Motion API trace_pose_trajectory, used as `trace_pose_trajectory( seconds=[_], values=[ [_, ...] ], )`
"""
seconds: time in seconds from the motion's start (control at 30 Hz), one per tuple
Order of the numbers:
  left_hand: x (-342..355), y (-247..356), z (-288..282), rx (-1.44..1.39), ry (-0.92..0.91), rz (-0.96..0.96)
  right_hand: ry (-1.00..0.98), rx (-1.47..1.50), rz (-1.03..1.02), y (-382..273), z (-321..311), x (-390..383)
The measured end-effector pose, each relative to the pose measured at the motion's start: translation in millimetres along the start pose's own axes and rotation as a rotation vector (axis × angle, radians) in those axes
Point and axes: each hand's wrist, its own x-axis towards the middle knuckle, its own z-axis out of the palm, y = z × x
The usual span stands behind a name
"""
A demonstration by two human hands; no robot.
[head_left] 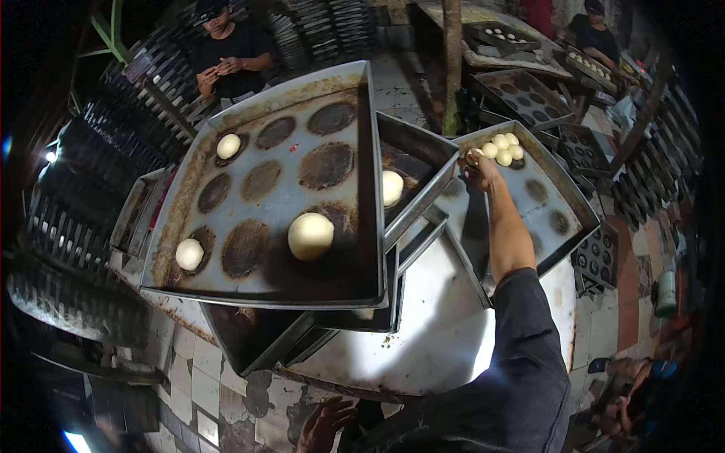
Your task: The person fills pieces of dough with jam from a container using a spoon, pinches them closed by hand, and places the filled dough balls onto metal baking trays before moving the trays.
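My right hand (pixel 482 167) reaches into a metal tray (pixel 544 219) on the right, its fingers closed on a dough ball (pixel 473 155) beside a cluster of pale dough balls (pixel 504 151). My left hand (pixel 328 419) hangs low at the bottom edge, fingers apart and holding nothing visible. In front, a large worn metal tray (pixel 279 219) with dark round marks tops a stack and holds three dough balls, including a bigger one (pixel 310 235). Another ball (pixel 392 187) sits in the tray beneath it, partly hidden.
The stacks stand on a white worktop (pixel 404 355). A person (pixel 234 57) works behind the big tray; another (pixel 593 41) is at a back table with filled trays (pixel 502 36). A wooden post (pixel 453 68) rises mid-back. More trays (pixel 593 257) lie right; people (pixel 623 396) are at lower right.
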Motion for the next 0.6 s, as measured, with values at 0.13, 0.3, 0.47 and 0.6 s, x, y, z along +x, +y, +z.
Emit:
trace_pose_trajectory(
  seconds=[0.13,0.3,0.47,0.6],
  values=[
    [22,-30,-14,-0.046,-0.089,0.051,-0.085,0.361,-0.012,-21,-10,-14],
    [-7,3,-14,0.151,-0.016,0.037,-0.192,0.403,-0.419,-43,75,-209],
    [-16,3,-38,-0.056,-0.329,0.318,-0.141,-0.159,-1.127,53,66,-461],
    [-54,19,-58,-0.301,-0.431,0.449,-0.341,-0.909,-1.270,161,151,-602]
  ],
)
